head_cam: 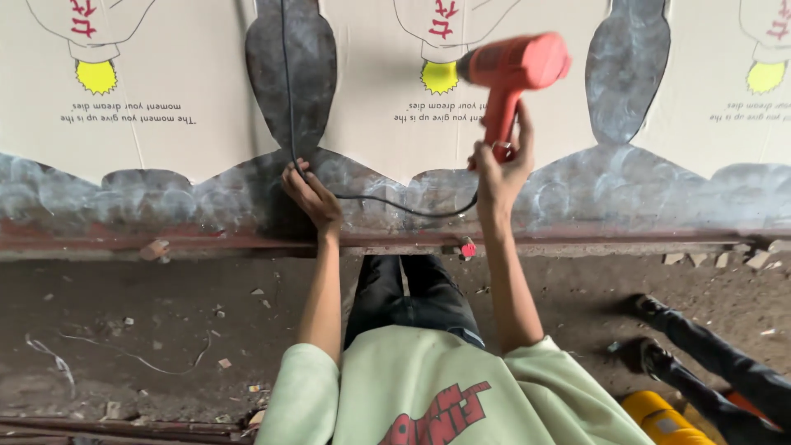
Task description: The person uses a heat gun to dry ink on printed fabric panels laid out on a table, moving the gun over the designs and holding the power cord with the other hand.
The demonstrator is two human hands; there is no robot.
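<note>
My right hand grips the handle of an orange-red heat gun, held up over the cream printed sheet in the middle of the metal table. The gun's nozzle points left at a yellow printed patch. My left hand rests on the table's near part, fingers closed around the gun's black cord, which runs up the grey gap between sheets and loops across to the gun.
Similar cream printed sheets lie left and right on the grey metal table. Its rusty front edge runs across the view. Another person's dark legs and shoes and a yellow object are on the dirt floor, lower right.
</note>
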